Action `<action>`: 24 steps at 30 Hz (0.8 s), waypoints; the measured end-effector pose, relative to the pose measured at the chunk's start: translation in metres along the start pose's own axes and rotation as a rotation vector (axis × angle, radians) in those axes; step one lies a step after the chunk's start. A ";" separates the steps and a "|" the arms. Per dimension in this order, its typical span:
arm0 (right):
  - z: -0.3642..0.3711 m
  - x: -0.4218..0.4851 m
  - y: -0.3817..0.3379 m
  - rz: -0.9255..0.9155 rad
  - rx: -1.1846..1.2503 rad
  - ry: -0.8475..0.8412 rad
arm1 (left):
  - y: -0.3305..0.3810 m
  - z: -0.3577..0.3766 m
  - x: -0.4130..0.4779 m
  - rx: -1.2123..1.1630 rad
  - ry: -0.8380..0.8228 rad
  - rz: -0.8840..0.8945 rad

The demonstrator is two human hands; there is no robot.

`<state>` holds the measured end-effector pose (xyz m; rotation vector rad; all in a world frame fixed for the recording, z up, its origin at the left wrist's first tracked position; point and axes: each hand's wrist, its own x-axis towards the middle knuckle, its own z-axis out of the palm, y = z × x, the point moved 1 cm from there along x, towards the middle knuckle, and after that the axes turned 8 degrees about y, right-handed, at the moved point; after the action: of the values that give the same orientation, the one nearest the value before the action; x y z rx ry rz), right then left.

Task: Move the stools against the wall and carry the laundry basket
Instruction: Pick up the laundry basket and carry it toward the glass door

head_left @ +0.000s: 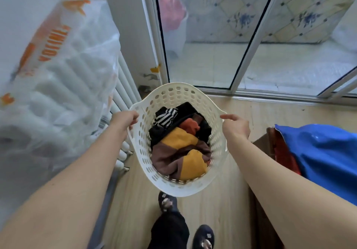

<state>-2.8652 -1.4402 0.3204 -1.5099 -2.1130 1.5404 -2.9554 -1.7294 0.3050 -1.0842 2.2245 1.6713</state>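
A white perforated laundry basket [174, 93] hangs above the wooden floor in the middle of the view. It holds crumpled clothes [181, 144] in yellow, brown, black, orange and stripes. My left hand [124, 119] grips the basket's left handle. My right hand [235, 126] holds the right handle, with the index finger stretched along the rim. No stools are in view.
A large plastic pack of paper rolls [56, 78] sits on a white radiator [125, 86] at the left. Sliding glass doors [251, 42] stand ahead. A blue cover over red cloth [320, 152] lies on a brown piece of furniture at the right. My slippered feet [168, 203] are below the basket.
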 end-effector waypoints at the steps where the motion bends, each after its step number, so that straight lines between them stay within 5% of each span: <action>1: 0.013 0.011 -0.015 -0.007 -0.003 0.001 | 0.012 0.009 0.016 -0.005 -0.004 -0.005; 11: 0.162 0.144 -0.125 0.027 -0.052 0.093 | 0.126 0.106 0.209 0.040 -0.085 -0.065; 24: 0.331 0.280 -0.141 0.153 -0.164 0.050 | 0.144 0.205 0.396 0.142 -0.130 -0.257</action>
<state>-3.2891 -1.4405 0.1537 -1.7833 -2.1880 1.3865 -3.3916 -1.7100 0.1356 -1.1354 1.9928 1.4139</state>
